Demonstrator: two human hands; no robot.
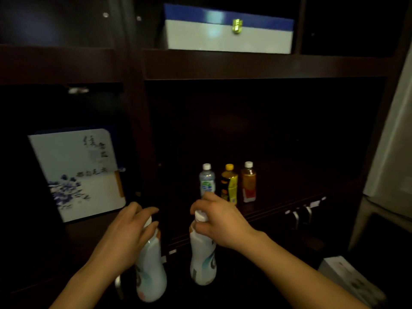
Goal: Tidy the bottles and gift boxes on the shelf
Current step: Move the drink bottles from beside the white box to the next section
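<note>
Head view, both hands busy: left hand (131,228) curled round the neck of a white bottle (151,277) at lower centre, right hand (219,221) clamped on the cap end of a second white bottle (202,262) just beside it. Behind them, three small bottles (229,184) stand in a row on the dark shelf (285,197). Floral gift box (75,175) at left, blue-lidded gift box (229,39) at top centre

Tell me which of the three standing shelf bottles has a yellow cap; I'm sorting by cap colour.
The middle bottle, with the yellow label. The clear bottle to its left and the amber bottle to its right have white caps.
</note>
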